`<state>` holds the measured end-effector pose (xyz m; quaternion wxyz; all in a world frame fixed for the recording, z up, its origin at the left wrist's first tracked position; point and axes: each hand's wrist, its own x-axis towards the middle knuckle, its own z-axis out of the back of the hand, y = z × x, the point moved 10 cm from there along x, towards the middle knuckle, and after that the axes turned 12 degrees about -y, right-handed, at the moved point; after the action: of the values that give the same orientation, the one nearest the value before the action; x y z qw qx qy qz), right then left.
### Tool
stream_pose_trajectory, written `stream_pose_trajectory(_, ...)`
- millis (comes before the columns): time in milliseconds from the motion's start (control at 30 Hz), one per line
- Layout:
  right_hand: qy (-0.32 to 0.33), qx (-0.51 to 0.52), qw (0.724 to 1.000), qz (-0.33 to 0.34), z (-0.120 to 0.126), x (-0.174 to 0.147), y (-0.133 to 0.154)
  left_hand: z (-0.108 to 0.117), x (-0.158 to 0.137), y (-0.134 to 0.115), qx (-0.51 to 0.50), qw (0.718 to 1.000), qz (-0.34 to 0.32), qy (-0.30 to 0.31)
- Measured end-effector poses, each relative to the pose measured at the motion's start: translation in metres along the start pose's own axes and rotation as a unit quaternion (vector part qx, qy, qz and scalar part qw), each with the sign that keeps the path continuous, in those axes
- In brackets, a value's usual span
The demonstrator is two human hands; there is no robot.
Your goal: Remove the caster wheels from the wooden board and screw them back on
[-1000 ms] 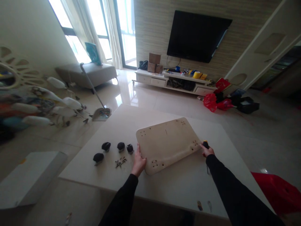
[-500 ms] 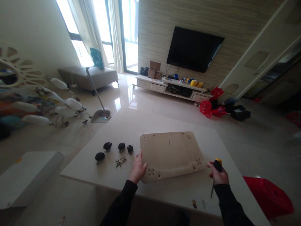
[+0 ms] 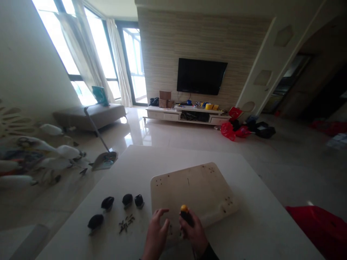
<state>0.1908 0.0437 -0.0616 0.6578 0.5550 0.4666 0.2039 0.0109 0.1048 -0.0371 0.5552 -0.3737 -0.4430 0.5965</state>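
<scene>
A flat beige board (image 3: 184, 191) with rounded corners and groups of small holes near its corners lies on the white table (image 3: 225, 245). My right hand (image 3: 195, 233) is wrapped round a screwdriver (image 3: 186, 216) with a black and yellow handle, over the board's near edge. Beside it, my left hand (image 3: 157, 231) has thumb and fingers apart above the near left corner, holding nothing. Several black caster wheels (image 3: 107, 203) stand on the table to the left. Closer to my left hand lies a small pile of screws (image 3: 126, 223).
A red stool-like object (image 3: 314, 225) is at the right of the table. On the floor to the left are a dustpan (image 3: 104, 161) and several white bottle-like shapes (image 3: 67, 152). A low TV cabinet (image 3: 170, 115) and a grey bench (image 3: 90, 117) stand beyond.
My right hand has brought the screwdriver left, from beside the board to over its near edge. My left hand has let go of the board's left edge. The camera view has tilted up.
</scene>
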Motion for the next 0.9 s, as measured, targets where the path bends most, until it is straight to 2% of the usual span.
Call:
stream_pose_trajectory(67,-0.032,-0.001,0.999,-0.010,0.008,0.007,-0.012,-0.003,0.003,-0.004,-0.024,1.000,0.008,0.008)
stream_pose_trajectory(167,-0.023,-0.017,1.000,-0.001,0.010,0.012,-0.014,-0.008,0.003,-0.013,-0.055,0.998,0.015,0.018)
stream_pose_trajectory(333,0.044,-0.046,0.994,0.087,-0.005,-0.001,0.019,-0.016,-0.004,-0.036,-0.071,0.997,0.009,0.042)
stream_pose_trajectory(567,0.063,-0.059,0.987,0.136,-0.014,-0.023,0.052,-0.013,-0.013,-0.069,-0.084,0.995,-0.052,0.030)
stream_pose_trajectory(767,0.055,-0.077,0.980,0.174,-0.002,-0.026,0.069,-0.013,-0.017,-0.074,-0.079,0.995,-0.051,0.042)
stream_pose_trajectory(900,0.002,-0.083,0.980,0.181,0.019,-0.013,0.077,-0.014,-0.011,-0.073,-0.049,0.997,-0.055,0.031)
